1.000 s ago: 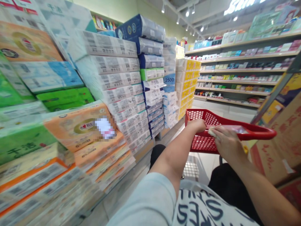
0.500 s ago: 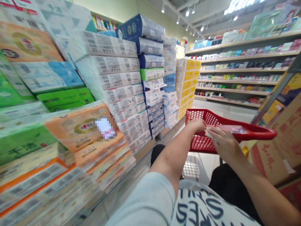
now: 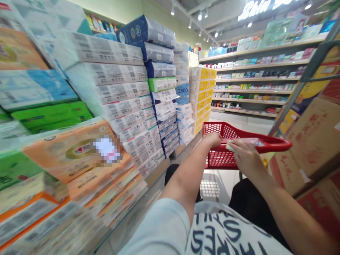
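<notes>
A red shopping cart (image 3: pixel 223 159) stands in front of me in a store aisle. My left hand (image 3: pixel 212 139) rests closed on the near rim of its basket. My right hand (image 3: pixel 243 154) is curled over the cart's red handle bar (image 3: pixel 276 145), and its fingers pinch a small pale thing I cannot make out against a clear-wrapped pack (image 3: pixel 252 141) lying on the bar.
Tall stacks of wrapped tissue and paper packs (image 3: pixel 117 102) line the left side of the aisle down to the floor. Cardboard boxes (image 3: pixel 313 141) crowd the right. Long shelves of goods (image 3: pixel 255 85) run across the far end. Pale tiled floor (image 3: pixel 217 184) shows under the cart.
The view has swung a little to the right, so cart and hands sit further left in the picture. Both hands stay on the cart.
</notes>
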Demonstrator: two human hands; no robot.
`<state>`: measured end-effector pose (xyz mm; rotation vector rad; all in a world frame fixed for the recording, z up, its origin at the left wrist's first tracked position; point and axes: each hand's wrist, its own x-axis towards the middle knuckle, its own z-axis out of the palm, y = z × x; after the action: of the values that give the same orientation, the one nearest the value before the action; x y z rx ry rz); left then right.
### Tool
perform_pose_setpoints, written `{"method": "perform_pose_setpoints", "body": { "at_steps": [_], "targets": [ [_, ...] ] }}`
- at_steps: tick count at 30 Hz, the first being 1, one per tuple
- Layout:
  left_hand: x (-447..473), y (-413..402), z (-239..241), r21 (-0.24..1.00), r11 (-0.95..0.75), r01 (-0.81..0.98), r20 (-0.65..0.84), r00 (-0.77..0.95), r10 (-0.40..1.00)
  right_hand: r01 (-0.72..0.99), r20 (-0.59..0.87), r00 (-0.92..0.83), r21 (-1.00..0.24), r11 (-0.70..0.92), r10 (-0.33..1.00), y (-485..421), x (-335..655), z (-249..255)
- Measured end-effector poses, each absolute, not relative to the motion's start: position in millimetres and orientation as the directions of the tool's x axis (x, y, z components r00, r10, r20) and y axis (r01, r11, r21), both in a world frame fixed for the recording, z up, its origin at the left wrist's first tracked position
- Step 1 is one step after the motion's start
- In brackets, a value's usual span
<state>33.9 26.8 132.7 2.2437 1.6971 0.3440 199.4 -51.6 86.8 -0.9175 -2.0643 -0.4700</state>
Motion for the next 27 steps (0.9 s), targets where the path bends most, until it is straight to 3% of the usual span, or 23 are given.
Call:
{"method": "perform_pose_setpoints", "body": {
  "at_steps": [3,9,14,19,24,27],
  "targets": [
    [33.2,33.2,128.8,0.401,-0.250,0.881,0.014,0.267,0.963,0.710,0.761,-0.455,-0.003,0.704,0.462,-56.5,197.8,88.9],
    [31.5,43.8,122.8,0.385,-0.241,0.891,0.012,0.256,0.967,0.793,0.804,-0.304,-0.083,0.603,0.511,-59.3,197.3,91.6],
    [29.9,44.1,122.5,0.387,-0.251,0.887,0.018,0.264,0.964,0.728,0.760,-0.404,-0.071,0.682,0.510,-58.5,194.7,91.3],
    [30.3,42.1,125.4,0.382,-0.239,0.893,0.011,0.254,0.967,0.783,0.794,-0.319,-0.087,0.616,0.517,-60.1,197.9,93.7],
    [30.3,38.0,128.7,0.376,-0.235,0.896,0.008,0.251,0.968,0.761,0.748,-0.390,-0.066,0.645,0.537,-63.7,199.5,96.9],
    [30.1,37.5,128.9,0.374,-0.241,0.896,-0.002,0.260,0.966,0.811,0.773,-0.306,-0.094,0.577,0.556,-58.1,205.7,100.7]
  ]
}}
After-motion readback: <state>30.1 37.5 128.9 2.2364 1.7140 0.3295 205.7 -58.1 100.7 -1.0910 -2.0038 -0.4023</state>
